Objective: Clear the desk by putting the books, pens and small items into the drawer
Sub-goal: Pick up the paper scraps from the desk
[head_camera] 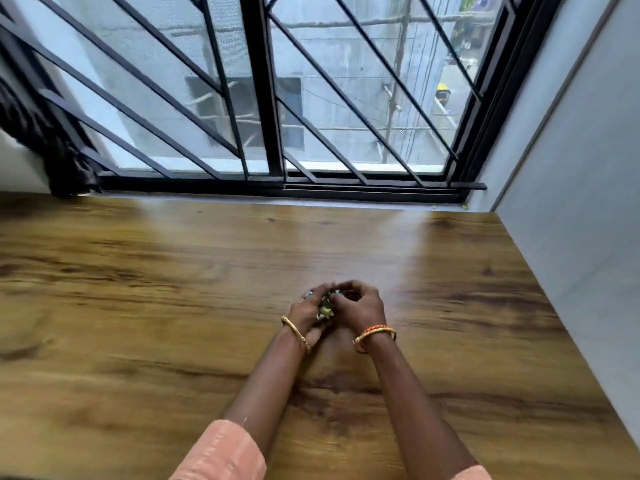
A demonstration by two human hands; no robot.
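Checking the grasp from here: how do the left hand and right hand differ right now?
The left hand lies turned on its side, cupping the small items; the right hand is knuckles-up, fingers curled over them. The left wrist wears a thin gold bangle; the right wrist has an orange-and-gold bangle. Both hands meet over the wooden desk, closed round the same blurred cluster.

Soft grey daylight enters through the window (277, 98), leaving pale glare streaks on the desk (138, 271). Shadows are faint. Wide-angle distortion bends the edges; the desk's left side and the hands look motion-blurred
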